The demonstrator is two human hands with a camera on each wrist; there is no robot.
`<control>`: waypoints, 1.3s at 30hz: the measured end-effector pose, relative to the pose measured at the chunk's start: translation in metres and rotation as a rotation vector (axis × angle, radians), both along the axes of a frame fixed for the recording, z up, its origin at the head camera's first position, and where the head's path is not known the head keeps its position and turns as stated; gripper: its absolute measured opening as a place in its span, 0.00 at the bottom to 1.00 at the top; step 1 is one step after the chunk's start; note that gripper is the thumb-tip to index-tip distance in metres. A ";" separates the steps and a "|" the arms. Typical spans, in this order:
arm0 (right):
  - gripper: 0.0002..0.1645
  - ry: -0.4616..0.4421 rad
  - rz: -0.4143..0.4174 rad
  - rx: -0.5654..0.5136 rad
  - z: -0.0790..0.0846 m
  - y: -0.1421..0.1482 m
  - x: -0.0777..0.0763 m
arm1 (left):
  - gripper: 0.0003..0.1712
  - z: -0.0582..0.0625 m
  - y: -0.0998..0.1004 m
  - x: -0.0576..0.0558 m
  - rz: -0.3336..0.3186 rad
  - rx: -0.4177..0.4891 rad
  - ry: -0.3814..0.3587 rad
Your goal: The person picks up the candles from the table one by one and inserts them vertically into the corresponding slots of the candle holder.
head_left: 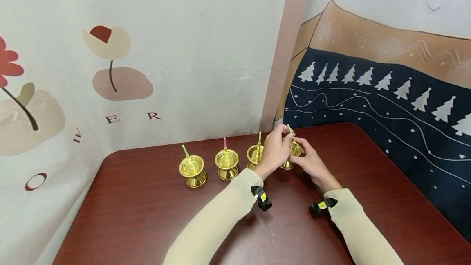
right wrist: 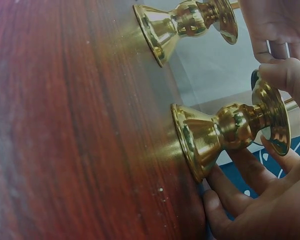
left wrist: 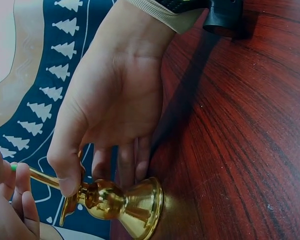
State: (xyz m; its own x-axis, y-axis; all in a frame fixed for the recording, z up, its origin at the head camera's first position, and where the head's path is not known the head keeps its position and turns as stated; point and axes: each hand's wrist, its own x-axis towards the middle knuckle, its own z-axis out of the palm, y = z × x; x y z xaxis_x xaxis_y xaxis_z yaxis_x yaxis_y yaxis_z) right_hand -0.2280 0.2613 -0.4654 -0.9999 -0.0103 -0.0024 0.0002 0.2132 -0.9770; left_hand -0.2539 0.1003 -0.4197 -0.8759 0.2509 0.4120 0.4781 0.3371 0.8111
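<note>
At the right end of a row, a gold candle holder (head_left: pixel 296 149) stands on the table between both hands. My left hand (head_left: pixel 275 147) pinches a thin green candle (head_left: pixel 289 128) over its dish; in the left wrist view only the left fingertips show beside the candle (left wrist: pixel 13 167). My right hand (head_left: pixel 312 163) grips the holder's dish from the right. In the left wrist view, the right thumb lies against the dish and its other fingers are behind the stem (left wrist: pixel 102 200). The holder's foot (right wrist: pixel 195 140) touches the table in the right wrist view.
Left of the hands stand more gold holders: one with a green candle (head_left: pixel 259 138), one with a pink candle (head_left: pixel 225 144), and a leftmost one (head_left: pixel 192 167) with a tilted green candle. They stand on a red-brown table (head_left: pixel 140 199). Printed curtains (head_left: pixel 206 52) hang behind.
</note>
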 end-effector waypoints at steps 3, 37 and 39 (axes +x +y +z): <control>0.41 -0.002 -0.001 0.001 0.001 -0.001 0.000 | 0.04 0.000 0.000 -0.001 -0.002 -0.015 -0.001; 0.40 0.027 0.008 0.008 -0.003 0.002 0.000 | 0.10 0.005 -0.002 0.012 0.011 -0.350 0.156; 0.40 0.022 0.006 0.017 -0.002 0.001 0.000 | 0.13 0.004 -0.004 0.016 0.016 -0.379 0.135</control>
